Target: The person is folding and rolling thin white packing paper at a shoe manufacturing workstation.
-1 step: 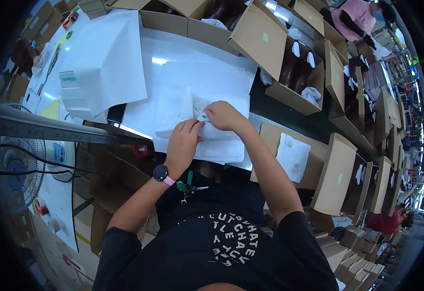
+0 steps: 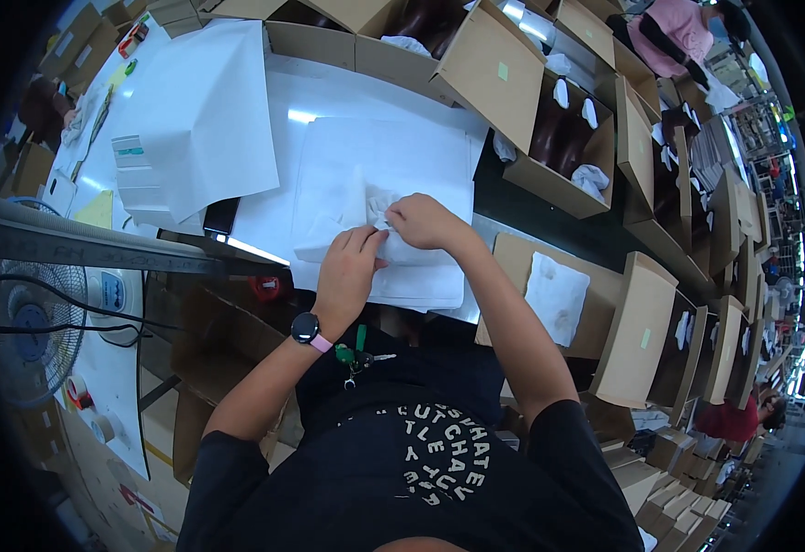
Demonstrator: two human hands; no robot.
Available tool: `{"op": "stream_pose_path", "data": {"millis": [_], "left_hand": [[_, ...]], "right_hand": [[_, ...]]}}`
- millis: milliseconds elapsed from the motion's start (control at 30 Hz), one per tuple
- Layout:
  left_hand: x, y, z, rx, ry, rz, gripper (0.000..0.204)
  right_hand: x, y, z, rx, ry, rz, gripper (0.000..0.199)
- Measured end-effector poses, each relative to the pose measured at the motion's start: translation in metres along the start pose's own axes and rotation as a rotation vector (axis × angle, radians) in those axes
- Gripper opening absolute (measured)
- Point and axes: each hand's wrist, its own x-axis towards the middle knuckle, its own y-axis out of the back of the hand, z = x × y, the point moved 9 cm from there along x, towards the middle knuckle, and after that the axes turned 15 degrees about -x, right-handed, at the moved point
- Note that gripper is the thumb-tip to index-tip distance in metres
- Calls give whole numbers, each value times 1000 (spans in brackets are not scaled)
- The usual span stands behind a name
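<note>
Both of my hands work at a crumpled sheet of white tissue paper (image 2: 382, 200) on top of a stack of flat white paper (image 2: 402, 152). My right hand (image 2: 424, 222) is closed, with thumb and fingers pinching the crumpled part from the right. Just left of it, my left hand (image 2: 347, 264) presses its bent fingertips together on the tissue's near edge. The two hands almost touch, and the folds between the fingertips are partly hidden. The stack lies at the near edge of a white table (image 2: 329, 87).
Left of the stack lies a large white sheet (image 2: 200, 120). Open cardboard boxes (image 2: 563, 184) holding dark brown boots line the right. A stained white cloth (image 2: 557, 296) lies on cardboard nearby. A metal bar (image 2: 126, 247) and a fan (image 2: 34, 322) stand left. A co-worker (image 2: 674, 41) stands far right.
My hands hold almost the same pose on the tissue. The far-right co-worker's hand now shows a white piece of material.
</note>
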Motion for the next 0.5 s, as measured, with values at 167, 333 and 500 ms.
{"op": "stream_pose_path", "data": {"millis": [167,333,500], "left_hand": [[3,5,-13,77,9,-1,36],[25,-15,-30,108,-94,-85,29],[33,-11,-41,124,-4,-158,35]], "right_hand": [[-10,-3,-27,-47,208,-62,52],[-55,14,-25,-187,188,293,53],[-41,12,-26,12,133,148,48]]}}
